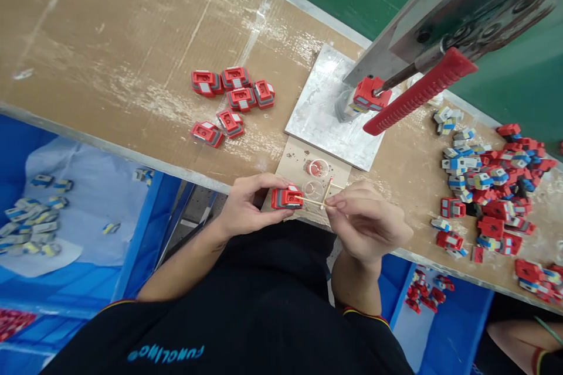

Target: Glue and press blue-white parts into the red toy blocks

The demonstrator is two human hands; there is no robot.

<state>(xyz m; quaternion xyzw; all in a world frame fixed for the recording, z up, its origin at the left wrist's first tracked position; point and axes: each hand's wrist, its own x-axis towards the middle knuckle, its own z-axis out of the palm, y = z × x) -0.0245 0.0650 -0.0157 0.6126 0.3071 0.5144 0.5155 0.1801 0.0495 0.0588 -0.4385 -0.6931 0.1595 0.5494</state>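
- Left hand (246, 205): grip clamped on a red car (281, 198), thumb on the near side, fingers on the far side.
- Car is held at the near edge of the surface (132, 58), recessed side up, in front of the torso.
- Right hand (373, 220): grip pinched together on a thin stick (313, 202); its far end is at the car's recess. Can't tell if it's touching.
- Second stick (328, 190), red-tipped, crosses near the right fingertips. Can't tell if it's held too.
- Card (297, 158) beyond the hands carries two small round clear cups: one with red in it (315, 168), one clear (314, 189) just beside it.
- Metal plate (316, 99) sits past the card. Press above it, red handle (420, 92) angled across; a red cab (369, 92) is on the block under the press tip.
- Six more cars (241, 99) left of the plate, recesses up, four bunched, two nearer.
- Right of the plate: mixed pile (492, 228), red and grey/blue pieces.
- Left bin (141, 240), blue: grey pieces (44, 225) on white sheets.
- Right bin (466, 304), also blue: red pieces (424, 290).
- Co-worker's arm (523, 334) at lower right.
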